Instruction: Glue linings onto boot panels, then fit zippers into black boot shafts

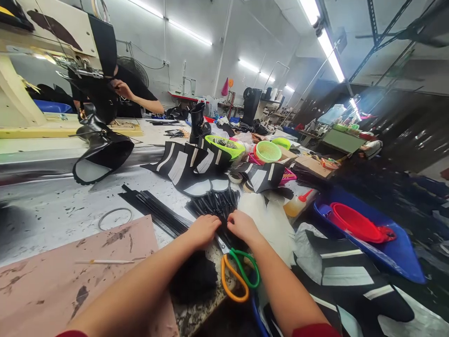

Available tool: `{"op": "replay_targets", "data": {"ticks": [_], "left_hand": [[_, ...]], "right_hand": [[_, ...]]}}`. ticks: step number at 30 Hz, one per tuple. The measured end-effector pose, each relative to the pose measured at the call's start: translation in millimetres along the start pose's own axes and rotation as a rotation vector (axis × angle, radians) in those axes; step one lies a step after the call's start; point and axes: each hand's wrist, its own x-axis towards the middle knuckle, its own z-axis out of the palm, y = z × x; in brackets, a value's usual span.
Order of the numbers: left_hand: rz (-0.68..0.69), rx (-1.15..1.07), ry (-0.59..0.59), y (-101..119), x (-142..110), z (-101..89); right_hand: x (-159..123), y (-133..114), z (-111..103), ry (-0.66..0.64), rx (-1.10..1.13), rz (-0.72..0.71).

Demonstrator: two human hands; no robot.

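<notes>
Fingers on both hands are curled well in, the left hand and right hand side by side with a small gap, right at the near end of the black strips; the tips are hidden, so can't tell if either has actually pinched one. Biggest thing around is the white, scuffed-up bench, then a blue tub off to the right and a stained pinkish sheet at near left. Next down, black cut piece with pale patches, beyond the hands. That bunch of thin black strips is fanned out on the bench just past the fingers. Scissors, one orange handle and one green, sit between the wrists. Smallest is a thin white stick on the sheet.
</notes>
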Motion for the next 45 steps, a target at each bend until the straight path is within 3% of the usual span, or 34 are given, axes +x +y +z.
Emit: {"op": "replay_targets", "data": {"ticks": [7, 12, 17, 18, 22, 26, 30, 33, 40, 43, 45], "left_hand": [[0.089, 0.037, -0.015, 12, 10, 0.6], [0.097, 0.056, -0.034, 16, 15, 0.7], [0.09, 0.056, -0.058, 22, 16, 2.2], [0.078, 0.053, -0.059, 22, 17, 1.9], [-0.001, 0.028, -0.053, 22, 22, -2.1], [-0.034, 0.001, -0.063, 21, 25, -4.7], [-0.062, -0.022, -0.052, 23, 21, -5.2], [-0.097, -0.063, -0.043, 23, 15, -6.4], [-0.202, -0.367, -0.005, 25, 8, -6.1], [-0.294, -0.595, 0.077, 24, 11, -7.9], [-0.376, -0.786, 0.162, 21, 17, -12.6]], "right_hand": [[-5, 0, -2, 0.136, 0.076, 0.078], [-10, 0, -5, 0.387, 0.254, 0.06], [-6, 2, -37, 0.613, 0.379, 0.083], [-4, 3, -46, 0.578, 0.393, 0.072], [8, 7, -76, 0.207, 0.361, -0.004], [14, 6, -79, 0.117, 0.145, 0.035], [19, 0, -78, 0.013, -0.136, -0.026], [31, -3, -94, 0.046, -0.156, -0.023], [44, -10, -170, 0.252, -0.144, -0.028], [34, -18, -182, 0.325, -0.135, -0.046], [23, -23, -179, 0.357, -0.126, -0.074]]}}
